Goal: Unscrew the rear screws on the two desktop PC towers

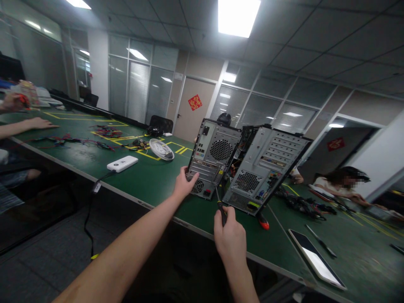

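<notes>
Two computer cases stand upright side by side, their rear panels facing me. My left hand (185,184) rests on the lower left edge of the left computer case (206,167), thumb on its back and fingers around the side. In my right hand (230,233) is a screwdriver (221,210) with a dark handle, its fingers closed around it. The shaft points up toward the lower right edge of the left case; whether its tip touches cannot be made out. The right computer case (249,185) is just right of the shaft. A red-tipped tool handle (264,223) pokes out below it.
On the green table (151,187) lie a white power bank (122,163) with a cable, a white round basket-like piece (161,149), a phone (316,259) and a thin tool (320,240). Bundled cables (304,204) lie at right. Other people sit at left and right.
</notes>
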Available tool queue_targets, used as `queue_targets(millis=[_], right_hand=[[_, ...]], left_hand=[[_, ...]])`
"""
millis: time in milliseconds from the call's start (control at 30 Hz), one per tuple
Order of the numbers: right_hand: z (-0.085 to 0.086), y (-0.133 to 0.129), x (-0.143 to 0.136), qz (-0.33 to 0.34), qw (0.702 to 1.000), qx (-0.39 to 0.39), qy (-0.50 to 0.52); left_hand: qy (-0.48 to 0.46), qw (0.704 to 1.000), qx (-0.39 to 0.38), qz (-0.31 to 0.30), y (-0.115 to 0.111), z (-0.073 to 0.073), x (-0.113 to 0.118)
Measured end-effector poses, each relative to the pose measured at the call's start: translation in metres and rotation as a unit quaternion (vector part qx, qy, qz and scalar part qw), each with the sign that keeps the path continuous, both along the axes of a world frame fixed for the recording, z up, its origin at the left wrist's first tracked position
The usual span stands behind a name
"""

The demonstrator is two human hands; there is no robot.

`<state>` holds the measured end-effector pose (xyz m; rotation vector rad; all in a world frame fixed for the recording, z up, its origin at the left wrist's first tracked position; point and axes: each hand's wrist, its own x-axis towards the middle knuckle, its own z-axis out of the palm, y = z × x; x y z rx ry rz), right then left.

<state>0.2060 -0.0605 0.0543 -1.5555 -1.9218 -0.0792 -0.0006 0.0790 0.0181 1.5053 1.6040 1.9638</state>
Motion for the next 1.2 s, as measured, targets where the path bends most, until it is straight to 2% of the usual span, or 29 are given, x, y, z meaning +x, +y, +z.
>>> queue_targets(millis=[233,400,800,967,1200], right_hand=[[-0.002,0.0,0.0,-0.016,0.999,0.0,0.042],[-0.007,-0.002,0.001,-0.013,1.0,0.01,-0.016],[0.002,-0.004,-0.002,-0.055,0.993,0.019,-0.101],[0.004,-0.004,-0.004,-0.047,0.992,0.007,-0.114],[0.009,-0.003,-0.007,-0.023,0.997,-0.015,-0.076]], left_hand=[[0.003,1.0,-0.006,0.004,-0.003,0.003,0.001],[0.001,1.0,-0.006,0.004,-0.002,0.002,0.0],[-0.006,1.0,-0.008,-0.001,-0.003,0.004,0.001],[-0.012,1.0,-0.019,-0.003,-0.006,0.006,0.001],[-0.009,1.0,-0.017,-0.001,-0.008,0.008,0.001]])
